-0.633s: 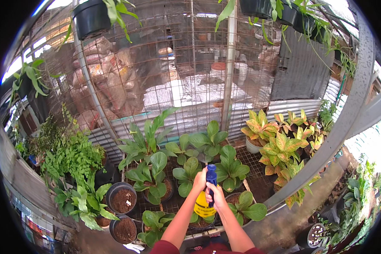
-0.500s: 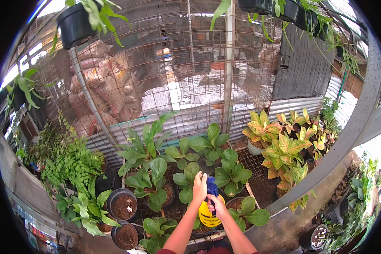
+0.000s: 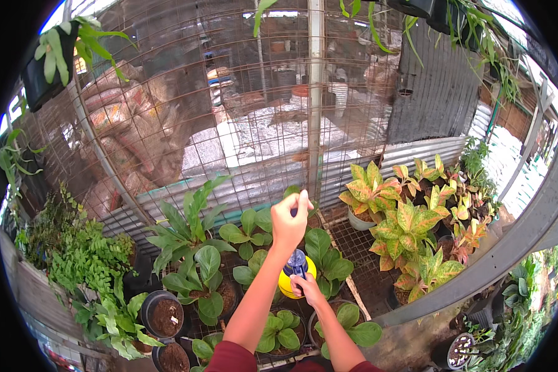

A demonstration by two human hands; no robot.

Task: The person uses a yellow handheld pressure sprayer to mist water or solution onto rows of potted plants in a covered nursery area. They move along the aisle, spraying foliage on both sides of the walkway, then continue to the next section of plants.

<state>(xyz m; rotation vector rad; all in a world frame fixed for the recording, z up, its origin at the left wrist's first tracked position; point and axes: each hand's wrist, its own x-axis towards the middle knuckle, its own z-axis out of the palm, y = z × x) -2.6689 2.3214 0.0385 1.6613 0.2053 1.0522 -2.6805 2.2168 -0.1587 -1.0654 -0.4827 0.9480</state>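
A yellow pump sprayer (image 3: 286, 286) with a dark blue top stands upright in front of me, above the potted plants. My right hand (image 3: 308, 289) is wrapped round the blue handle at its neck. Higher up and farther off, my left hand (image 3: 290, 224) is closed on a dark blue piece that looks like the sprayer's pump handle; the fingers mostly cover it, and any rod below is hidden behind my wrist. Broad-leaved green plants (image 3: 319, 245) surround the sprayer, one with its leaves (image 3: 282, 332) just below it.
Potted plants stand on a wire-mesh rack (image 3: 353, 248). Pink-and-yellow-leaved plants (image 3: 409, 226) are on the right, behind a curved metal bar (image 3: 477, 273). Soil-filled pots (image 3: 165, 314) and ferns stand left. Beyond is a wire grid; hanging pots (image 3: 43, 74) are overhead.
My left hand has risen away from the sprayer's top, closed on the dark blue piece. My right hand still grips the sprayer. The whole view has shifted slightly.
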